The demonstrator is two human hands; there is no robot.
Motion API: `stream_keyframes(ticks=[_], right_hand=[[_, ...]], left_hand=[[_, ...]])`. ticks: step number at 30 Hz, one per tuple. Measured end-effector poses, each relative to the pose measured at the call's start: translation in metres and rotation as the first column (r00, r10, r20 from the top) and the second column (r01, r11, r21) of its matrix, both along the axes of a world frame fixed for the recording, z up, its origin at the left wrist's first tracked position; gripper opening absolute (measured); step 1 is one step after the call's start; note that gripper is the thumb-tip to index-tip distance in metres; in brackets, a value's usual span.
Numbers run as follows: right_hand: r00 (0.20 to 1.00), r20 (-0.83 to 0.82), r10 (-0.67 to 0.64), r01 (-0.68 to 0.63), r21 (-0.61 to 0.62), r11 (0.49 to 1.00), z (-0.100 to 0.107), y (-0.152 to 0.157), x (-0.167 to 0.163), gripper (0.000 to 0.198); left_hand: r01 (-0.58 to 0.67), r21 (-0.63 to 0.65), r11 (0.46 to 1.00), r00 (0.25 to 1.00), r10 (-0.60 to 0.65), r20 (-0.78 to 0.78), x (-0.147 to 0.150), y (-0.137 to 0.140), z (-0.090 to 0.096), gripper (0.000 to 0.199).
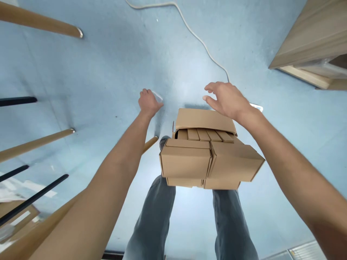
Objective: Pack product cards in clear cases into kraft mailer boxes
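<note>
An open brown cardboard box (206, 119) stands in front of my legs, one flap raised at its far side. Several narrow cardboard pieces (208, 135) stand in a row inside it, behind two larger cardboard boxes (185, 160) side by side at the near side. My right hand (223, 99) hovers over the far right edge of the carton, thumb and fingers apart, with nothing in it. To the left of the carton, my left hand (149, 103) has curled fingers and its thumb out. A clear plastic piece (157, 96) shows beside its fingers; whether they grip it is hidden.
A white cable (189, 29) runs across the blue floor (114, 65) beyond my hands. Wooden legs (40, 21) and black legs (35, 196) reach in from the left. A wooden cabinet (309, 39) stands at upper right. Another carton (18, 220) lies at lower left.
</note>
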State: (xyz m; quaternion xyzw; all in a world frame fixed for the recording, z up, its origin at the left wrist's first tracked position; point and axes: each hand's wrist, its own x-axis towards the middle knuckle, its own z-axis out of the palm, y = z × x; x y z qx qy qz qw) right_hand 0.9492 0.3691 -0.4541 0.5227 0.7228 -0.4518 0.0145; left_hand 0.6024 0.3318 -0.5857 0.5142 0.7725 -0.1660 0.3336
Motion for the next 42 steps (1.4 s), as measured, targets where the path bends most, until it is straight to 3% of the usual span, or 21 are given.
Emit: stream_keyframes(ticks=[3,6,10,13,16,18,20,23,26,30,34,38,42], right_hand=[[0.999,-0.003,-0.054,0.054,-0.04,0.998,0.035,-0.011,-0.003,0.051],[0.994,0.02,-0.108,0.109,-0.083,0.991,0.088,-0.027,-0.009,0.043],[0.968,-0.015,-0.252,0.249,-0.106,0.963,0.179,-0.056,-0.011,0.034],[0.904,-0.091,-0.418,0.402,-0.153,0.903,0.25,-0.085,-0.001,0.034],[0.812,-0.208,-0.546,0.501,-0.232,0.834,0.317,-0.118,0.018,0.036],[0.733,-0.282,-0.619,0.526,-0.342,0.779,0.359,-0.138,0.035,0.042],[0.65,-0.401,-0.646,0.466,-0.462,0.755,0.4,-0.155,0.053,0.049],[0.568,-0.504,-0.651,0.358,-0.561,0.746,0.459,-0.174,0.075,0.055],[0.549,-0.552,-0.628,0.265,-0.597,0.757,0.513,-0.189,0.084,0.06],[0.558,-0.575,-0.599,0.222,-0.592,0.775,0.57,-0.218,0.077,0.069],[0.56,-0.577,-0.594,0.236,-0.576,0.782,0.612,-0.26,0.053,0.075],[0.563,-0.58,-0.589,0.261,-0.551,0.793,0.642,-0.312,0.006,0.072],[0.589,-0.573,-0.57,0.276,-0.52,0.808,0.659,-0.371,-0.06,0.072]], left_hand=[[-0.165,0.089,0.982,0.986,0.163,0.025,0.019,0.002,0.05,0.081],[-0.348,0.177,0.921,0.937,0.338,0.086,0.055,0.005,0.118,0.061],[-0.573,0.137,0.808,0.801,0.515,0.305,0.118,-0.006,0.237,0.038],[-0.645,0.076,0.76,0.644,0.488,0.589,0.163,-0.032,0.334,0.028],[-0.699,-0.057,0.713,0.447,0.497,0.744,0.197,-0.064,0.424,0.032],[-0.697,-0.126,0.706,0.363,0.498,0.788,0.213,-0.084,0.478,0.043],[-0.665,-0.18,0.724,0.315,0.491,0.813,0.222,-0.102,0.528,0.052],[-0.594,-0.229,0.771,0.276,0.463,0.842,0.226,-0.126,0.597,0.063],[-0.534,-0.211,0.819,0.263,0.398,0.879,0.221,-0.15,0.66,0.071],[-0.475,-0.129,0.871,0.301,0.298,0.906,0.204,-0.186,0.727,0.075],[-0.45,-0.046,0.892,0.318,0.208,0.925,0.177,-0.232,0.772,0.075],[-0.455,0.021,0.89,0.297,0.129,0.946,0.132,-0.288,0.798,0.071],[-0.492,0.047,0.87,0.284,0.109,0.952,0.066,-0.351,0.805,0.068]])
